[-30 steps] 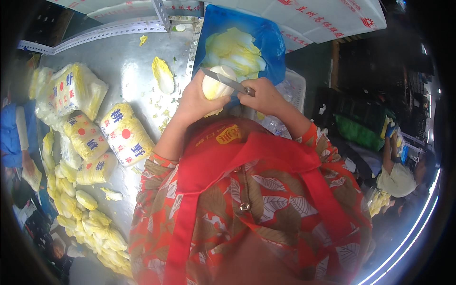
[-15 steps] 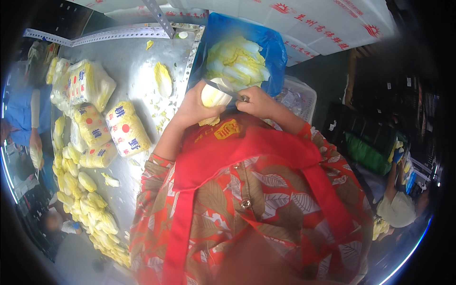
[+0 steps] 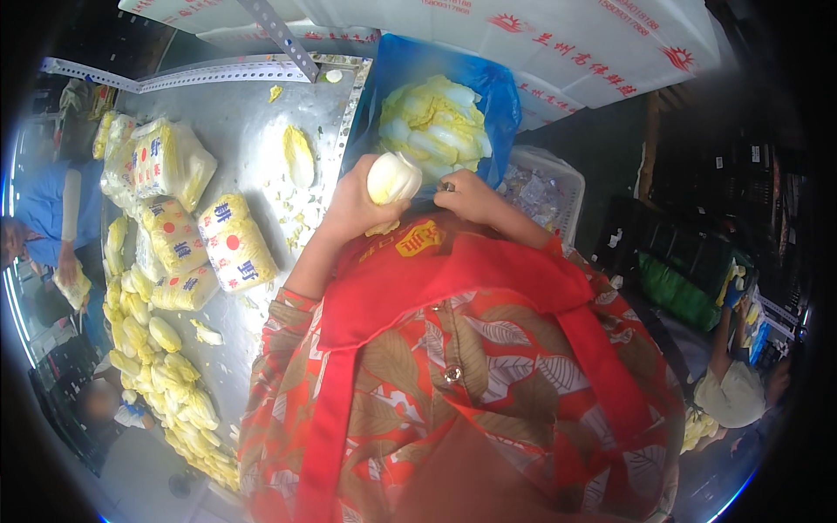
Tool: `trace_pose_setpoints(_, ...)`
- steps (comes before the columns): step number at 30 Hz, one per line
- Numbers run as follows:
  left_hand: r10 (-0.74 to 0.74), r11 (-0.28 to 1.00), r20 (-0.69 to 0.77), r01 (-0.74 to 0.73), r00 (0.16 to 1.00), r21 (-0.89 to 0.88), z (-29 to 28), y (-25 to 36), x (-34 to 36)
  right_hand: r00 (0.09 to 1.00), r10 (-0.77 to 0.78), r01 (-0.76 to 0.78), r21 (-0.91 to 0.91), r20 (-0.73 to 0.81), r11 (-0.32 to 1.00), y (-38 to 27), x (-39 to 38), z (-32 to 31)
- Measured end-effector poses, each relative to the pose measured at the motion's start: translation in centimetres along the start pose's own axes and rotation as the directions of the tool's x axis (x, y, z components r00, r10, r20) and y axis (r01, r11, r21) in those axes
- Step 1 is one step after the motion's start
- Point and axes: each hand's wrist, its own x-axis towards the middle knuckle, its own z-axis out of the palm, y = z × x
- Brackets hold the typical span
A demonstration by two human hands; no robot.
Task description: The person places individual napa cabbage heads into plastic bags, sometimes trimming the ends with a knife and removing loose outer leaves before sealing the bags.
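Observation:
My left hand (image 3: 351,206) is wrapped round a napa cabbage (image 3: 394,179), its pale base end facing up and right. Close by on the right, my right hand (image 3: 469,199) is closed on a knife (image 3: 447,186); only its handle end shows clearly, and the blade is hard to make out. Both hands are in front of the red apron (image 3: 453,270). Just beyond them, a blue plastic bag (image 3: 501,109) lines a container and holds loose yellow-white cabbage leaves (image 3: 434,122).
A metal table (image 3: 235,113) on the left bears wrapped cabbage packs (image 3: 235,241), a heap of small cabbages (image 3: 166,375) and a loose leaf (image 3: 298,157). White printed boxes (image 3: 593,52) stand behind. A white basket (image 3: 571,187) is at right. Other people work at both sides.
The knife blade, which lay across the cabbage's base, has come away from it. My right hand has shifted slightly. The leaves in the blue bag look differently arranged.

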Motion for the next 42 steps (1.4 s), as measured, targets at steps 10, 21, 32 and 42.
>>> trace_pose_setpoints(10,-0.024,0.988,-0.105,0.008,0.994,-0.152,-0.3,-1.0,0.3,0.974,0.203,-0.139,0.437,-0.103,0.889,-2.9,-0.8,-1.1)
trace_pose_setpoints(21,-0.099,0.897,-0.153,0.021,0.983,-0.442,0.3,-0.3,0.1,0.983,-0.18,0.177,0.497,-0.043,0.85,-7.4,0.7,0.7)
trace_pose_setpoints(32,-0.28,0.57,0.206,0.335,0.938,-0.75,-0.7,-0.1,3.5,0.948,-0.129,0.263,0.487,-0.291,0.833,-7.8,1.3,-0.1)
trace_pose_setpoints(42,-0.129,0.642,0.225,0.255,0.966,-0.723,-2.5,-2.7,4.0,0.953,-0.243,0.287,0.278,-0.181,0.917,-7.6,3.7,-3.6)
